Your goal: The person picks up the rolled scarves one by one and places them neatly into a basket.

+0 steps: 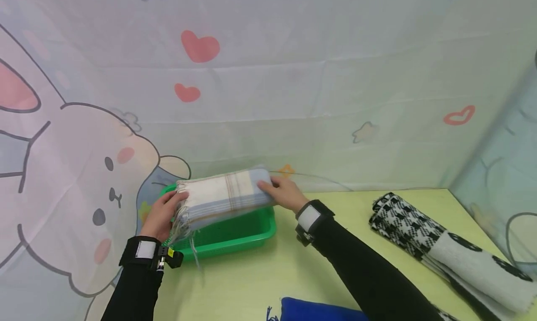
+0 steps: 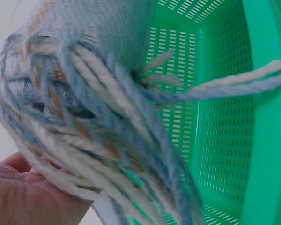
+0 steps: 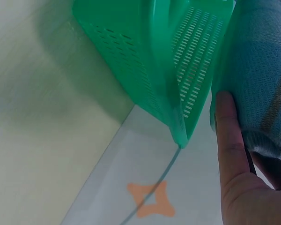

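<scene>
A folded scarf point(image 1: 218, 190) in white and light blue with tan stripes is held over a green plastic basket point(image 1: 251, 235). My left hand point(image 1: 162, 215) grips its fringed end, and the fringe point(image 2: 98, 126) hangs in loose twisted strands in the left wrist view. At the smooth folded end, my right hand point(image 1: 288, 194) holds the scarf between thumb and fingers. The right wrist view shows a finger point(image 3: 230, 136) lying along the blue edge, with the basket's slotted wall point(image 3: 196, 56) beside it. Part of the basket is hidden under the scarf.
A black and white patterned scarf point(image 1: 444, 251) lies folded on the right of the yellow-green table point(image 1: 327, 269). Blue fringed fabric point(image 1: 319, 310) shows at the front edge, partly beneath the right sleeve. A printed cloth backdrop point(image 1: 272, 102) rises behind the table.
</scene>
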### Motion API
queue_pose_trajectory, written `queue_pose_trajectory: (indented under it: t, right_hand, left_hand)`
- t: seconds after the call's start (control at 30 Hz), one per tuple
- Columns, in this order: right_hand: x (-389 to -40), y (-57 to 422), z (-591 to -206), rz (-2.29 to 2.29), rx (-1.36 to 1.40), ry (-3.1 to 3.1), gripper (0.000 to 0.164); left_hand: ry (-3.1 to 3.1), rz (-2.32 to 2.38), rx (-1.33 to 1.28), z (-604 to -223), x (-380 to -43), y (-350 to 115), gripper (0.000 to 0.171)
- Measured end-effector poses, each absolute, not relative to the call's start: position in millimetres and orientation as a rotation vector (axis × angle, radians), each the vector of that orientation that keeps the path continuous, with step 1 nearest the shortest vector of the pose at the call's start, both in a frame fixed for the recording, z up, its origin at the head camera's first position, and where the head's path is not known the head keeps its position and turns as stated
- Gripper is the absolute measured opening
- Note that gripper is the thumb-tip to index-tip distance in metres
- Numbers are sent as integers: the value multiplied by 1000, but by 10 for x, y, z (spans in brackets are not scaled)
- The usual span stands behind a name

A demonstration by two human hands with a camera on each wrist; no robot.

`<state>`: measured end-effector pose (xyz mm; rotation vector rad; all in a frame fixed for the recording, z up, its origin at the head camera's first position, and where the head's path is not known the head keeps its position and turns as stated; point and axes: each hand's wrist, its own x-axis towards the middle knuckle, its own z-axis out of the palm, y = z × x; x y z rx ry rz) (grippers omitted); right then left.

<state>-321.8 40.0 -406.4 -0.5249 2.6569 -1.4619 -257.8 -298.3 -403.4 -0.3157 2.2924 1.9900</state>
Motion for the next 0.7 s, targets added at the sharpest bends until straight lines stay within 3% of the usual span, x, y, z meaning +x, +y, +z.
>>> queue_pose_trajectory:
  t: [0.4,0.7]
  right_hand:
    - [-3250,247,-4016,-1444,-509,2617,52]
    - [-3374,126,-4100,-1470,-499,2559,45]
  left_hand:
    - [2314,1984,-340,-4062,-2640,-3103,86]
    - [2286,1978,-395,-4079,-2723,-3155,83]
